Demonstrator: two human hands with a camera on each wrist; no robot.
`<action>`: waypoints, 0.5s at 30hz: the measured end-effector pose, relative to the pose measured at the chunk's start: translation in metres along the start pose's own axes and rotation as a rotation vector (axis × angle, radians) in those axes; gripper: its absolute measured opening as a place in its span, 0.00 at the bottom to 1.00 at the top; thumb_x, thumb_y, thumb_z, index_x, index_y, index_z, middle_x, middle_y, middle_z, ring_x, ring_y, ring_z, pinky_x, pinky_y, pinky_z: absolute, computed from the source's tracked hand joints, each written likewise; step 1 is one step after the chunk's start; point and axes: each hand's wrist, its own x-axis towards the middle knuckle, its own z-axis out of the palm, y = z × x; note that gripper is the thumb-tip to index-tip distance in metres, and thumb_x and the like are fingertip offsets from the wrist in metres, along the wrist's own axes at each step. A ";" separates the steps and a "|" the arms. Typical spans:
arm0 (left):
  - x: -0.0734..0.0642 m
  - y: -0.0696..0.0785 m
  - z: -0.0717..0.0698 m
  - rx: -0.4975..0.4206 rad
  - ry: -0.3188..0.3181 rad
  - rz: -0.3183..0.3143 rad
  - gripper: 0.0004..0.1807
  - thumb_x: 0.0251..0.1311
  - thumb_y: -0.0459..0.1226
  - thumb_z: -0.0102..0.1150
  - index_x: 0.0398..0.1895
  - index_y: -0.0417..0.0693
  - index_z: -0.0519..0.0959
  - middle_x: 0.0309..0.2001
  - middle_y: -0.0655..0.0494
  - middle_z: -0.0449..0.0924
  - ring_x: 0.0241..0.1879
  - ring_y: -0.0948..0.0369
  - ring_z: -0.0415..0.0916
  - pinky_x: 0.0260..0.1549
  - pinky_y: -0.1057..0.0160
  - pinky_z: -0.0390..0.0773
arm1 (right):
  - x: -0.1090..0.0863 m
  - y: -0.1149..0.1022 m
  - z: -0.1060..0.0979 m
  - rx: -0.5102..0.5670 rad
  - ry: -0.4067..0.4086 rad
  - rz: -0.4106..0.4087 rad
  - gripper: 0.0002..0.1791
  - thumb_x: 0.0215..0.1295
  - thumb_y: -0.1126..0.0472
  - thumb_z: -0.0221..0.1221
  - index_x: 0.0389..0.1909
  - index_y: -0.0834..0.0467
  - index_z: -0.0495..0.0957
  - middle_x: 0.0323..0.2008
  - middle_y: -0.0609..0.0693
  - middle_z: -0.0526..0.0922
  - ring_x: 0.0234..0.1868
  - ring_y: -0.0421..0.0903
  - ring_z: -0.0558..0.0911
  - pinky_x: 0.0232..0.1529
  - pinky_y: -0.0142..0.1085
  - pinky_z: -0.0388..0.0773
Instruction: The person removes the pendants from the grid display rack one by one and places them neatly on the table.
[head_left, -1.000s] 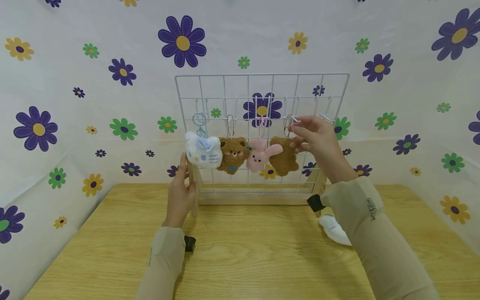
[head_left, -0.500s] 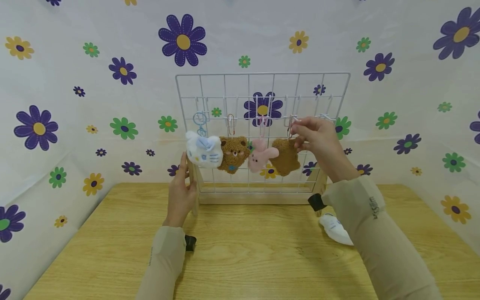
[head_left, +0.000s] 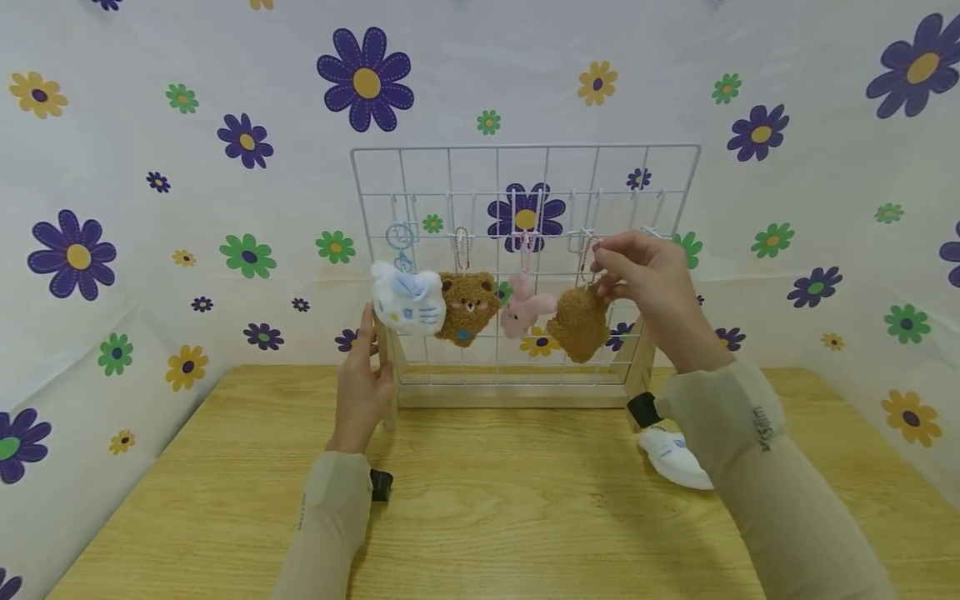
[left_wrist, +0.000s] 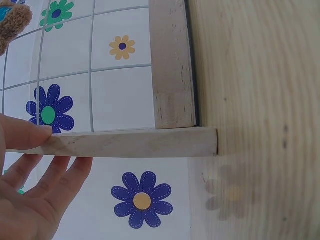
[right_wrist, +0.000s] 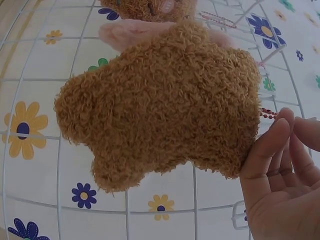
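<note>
My right hand (head_left: 647, 279) pinches the red ball chain (right_wrist: 267, 113) of a brown plush keychain (head_left: 577, 329) between thumb and fingertips. The plush hangs with its plain fuzzy back toward me, in front of the white wire grid rack (head_left: 525, 148) and just below a white hook (head_left: 581, 232). At the rack's left side, my left hand (head_left: 362, 392) grips the wooden side post (left_wrist: 135, 144), thumb on one face and fingers on the other. Left of the brown plush hangs a pink rabbit plush (head_left: 525, 310), blurred.
A white cat plush (head_left: 407, 302) with a blue bow and a brown bear plush (head_left: 467, 307) hang farther left on the grid. Another white plush (head_left: 675, 458) lies on the wooden table (head_left: 480, 500), partly behind the right sleeve. Flowered cloth (head_left: 285, 67) stands behind the rack.
My right hand has drawn the brown plush slightly right, down and toward me, its chain away from the hook. The pink rabbit has swung and turned. The left hand stays put.
</note>
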 end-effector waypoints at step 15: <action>-0.001 -0.002 0.000 0.012 0.000 0.012 0.48 0.58 0.13 0.53 0.81 0.45 0.52 0.60 0.29 0.72 0.55 0.34 0.76 0.41 0.43 0.87 | -0.007 -0.005 -0.002 0.044 -0.017 -0.095 0.05 0.72 0.69 0.59 0.42 0.67 0.81 0.33 0.48 0.85 0.35 0.42 0.83 0.41 0.28 0.86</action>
